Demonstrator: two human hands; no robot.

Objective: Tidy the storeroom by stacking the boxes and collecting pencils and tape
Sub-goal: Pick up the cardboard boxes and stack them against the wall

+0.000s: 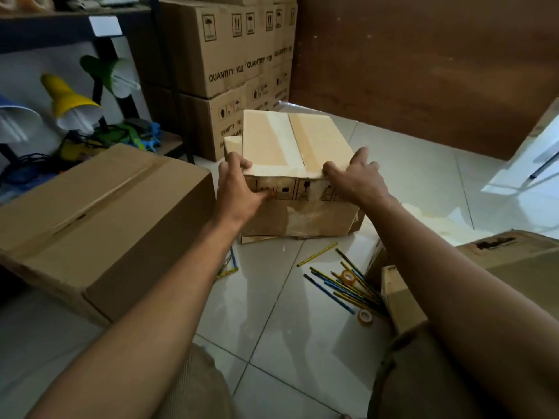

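Fingers [239, 163] of the left hand [239, 189] and of the right hand [357, 176] curl over the near top edge of a taped cardboard box [290, 146], gripping it at both corners.

The box stands on the tiled floor [272, 297], in front of stacked cartons [217, 55]. Nearer, pencils [338, 285] lie scattered on the floor with two tape rolls [348, 277] among them. A larger closed box [90, 213] sits to the left, another carton [514, 252] to the right. Desk lamps [72, 101] stand on a shelf at left.
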